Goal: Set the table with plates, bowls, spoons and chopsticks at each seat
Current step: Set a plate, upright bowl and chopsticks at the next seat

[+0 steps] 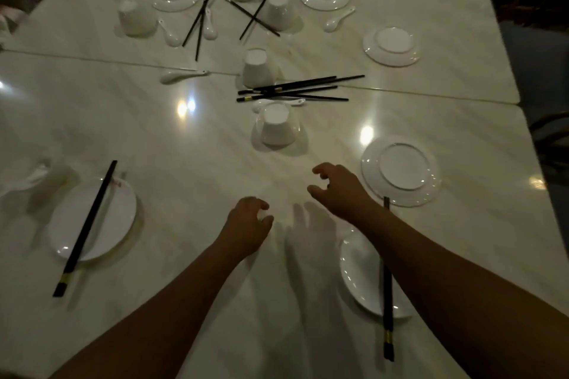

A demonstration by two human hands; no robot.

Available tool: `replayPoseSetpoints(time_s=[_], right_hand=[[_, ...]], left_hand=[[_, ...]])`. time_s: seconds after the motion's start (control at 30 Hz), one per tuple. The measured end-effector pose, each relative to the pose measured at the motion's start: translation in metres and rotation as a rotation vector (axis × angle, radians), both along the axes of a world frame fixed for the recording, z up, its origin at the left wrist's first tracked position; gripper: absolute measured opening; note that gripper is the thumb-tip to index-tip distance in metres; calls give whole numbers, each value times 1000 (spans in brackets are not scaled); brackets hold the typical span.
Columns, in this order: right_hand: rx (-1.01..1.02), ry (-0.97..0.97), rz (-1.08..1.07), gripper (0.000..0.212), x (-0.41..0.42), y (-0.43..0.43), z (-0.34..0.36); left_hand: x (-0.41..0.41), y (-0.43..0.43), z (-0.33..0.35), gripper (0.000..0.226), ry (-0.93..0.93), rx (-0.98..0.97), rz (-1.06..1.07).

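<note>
Both hands hover over the white table point(184, 148), fingers loosely curled, with nothing in them that I can make out. My left hand point(246, 224) is near the front middle; my right hand point(335, 188) is a little farther, short of an upside-down bowl point(277, 126). A plate point(101, 224) at the near left carries a pair of black chopsticks point(89, 224). My right forearm crosses a second plate point(357, 280) with chopsticks point(387, 286) on it. An upside-down plate point(400, 169) lies right of my right hand. Loose chopsticks point(295, 89) lie piled beyond the bowl, over a spoon point(277, 102).
Farther off stand several upside-down bowls point(258, 68), upside-down plates point(391, 46), spoons point(181, 75) and crossed chopsticks point(255, 14). A blurred white bowl and spoon point(46, 175) sit at the left edge. Chairs point(551, 132) stand along the table's right side.
</note>
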State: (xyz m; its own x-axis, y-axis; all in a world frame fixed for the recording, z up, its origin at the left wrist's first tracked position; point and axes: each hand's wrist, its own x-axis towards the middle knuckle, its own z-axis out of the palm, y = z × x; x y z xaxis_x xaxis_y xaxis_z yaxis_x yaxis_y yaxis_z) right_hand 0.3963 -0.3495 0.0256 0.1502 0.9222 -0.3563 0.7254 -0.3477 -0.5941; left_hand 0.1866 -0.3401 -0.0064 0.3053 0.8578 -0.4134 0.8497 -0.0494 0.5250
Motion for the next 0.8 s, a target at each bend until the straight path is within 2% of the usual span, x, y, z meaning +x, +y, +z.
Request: replayPoseSetpoints(time_s=[0.2, 0.4, 0.6, 0.8], right_hand=[[-19, -27, -25, 71, -26, 77, -10], [21, -56, -49, 85, -44, 141, -20], [-73, -175, 84, 100, -57, 186, -37], [-70, -232, 101, 99, -54, 196, -41]], left_hand=[[-19, 73, -29, 56, 173, 43, -81], [-25, 103, -38, 60, 280, 128, -163], [-27, 103, -39, 60, 239, 53, -171], [-28, 102, -40, 60, 221, 30, -185]])
